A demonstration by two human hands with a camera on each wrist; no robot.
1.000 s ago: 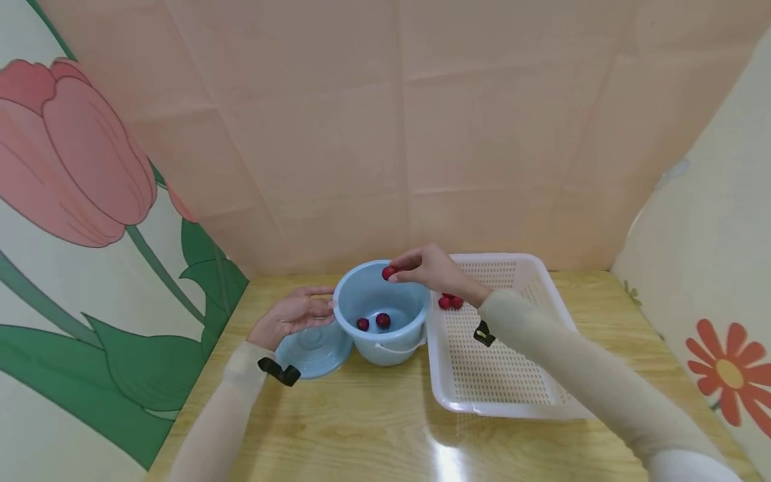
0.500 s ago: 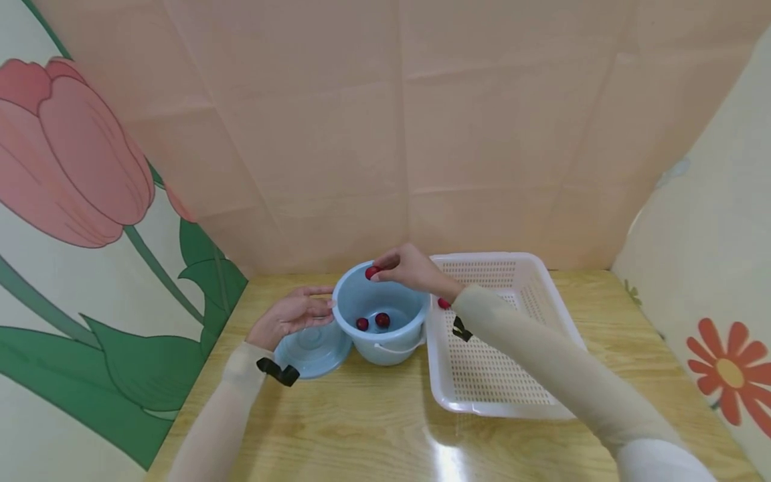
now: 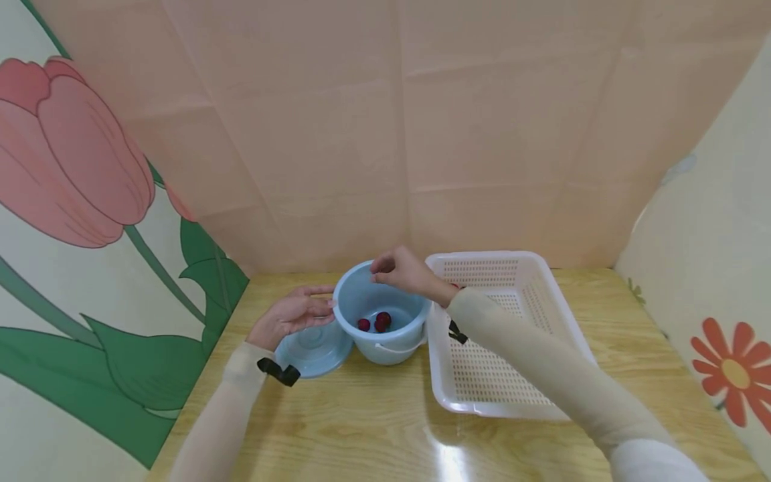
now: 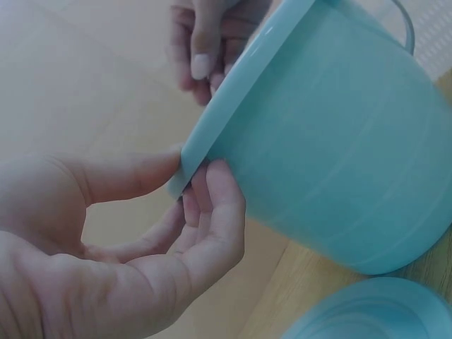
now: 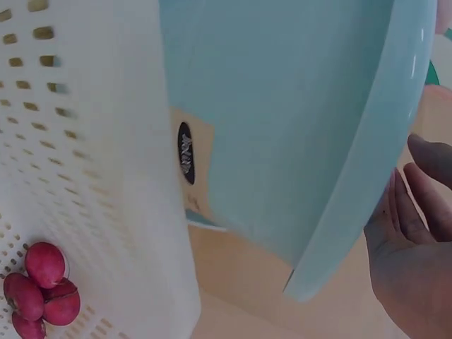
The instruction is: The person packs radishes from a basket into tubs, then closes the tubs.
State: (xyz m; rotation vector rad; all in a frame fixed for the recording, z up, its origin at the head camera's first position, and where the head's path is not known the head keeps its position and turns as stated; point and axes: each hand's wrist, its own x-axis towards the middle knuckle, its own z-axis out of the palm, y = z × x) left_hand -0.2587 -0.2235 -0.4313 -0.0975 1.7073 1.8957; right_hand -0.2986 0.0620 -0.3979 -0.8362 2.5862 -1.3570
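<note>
My left hand (image 3: pixel 295 313) pinches the rim of a light blue bucket (image 3: pixel 361 294) at its left side. In the left wrist view its thumb lies on the rim and its fingers curl beneath the rim's edge. My right hand (image 3: pixel 405 271) is over the bucket's far part, with a gap between thumb and fingers and nothing seen in it. Three small red radishes (image 3: pixel 383 318) lie together on the bucket's bottom. More radishes (image 5: pixel 44 265) sit in a white perforated basket (image 3: pixel 488 381) right of the bucket; my right forearm mostly hides them in the head view.
A blue lid (image 3: pixel 313 358) lies on the wooden table (image 3: pixel 361 422) below my left hand, beside the bucket. A white bail handle (image 3: pixel 400 351) hangs at the bucket's front. The basket stands close to the bucket. A pinkish sheet (image 3: pixel 482 134) covers the wall behind.
My right hand moved left over the bucket carrying a radish, then let it go; a third radish now lies on the bottom. The left hand kept its place on the rim.
</note>
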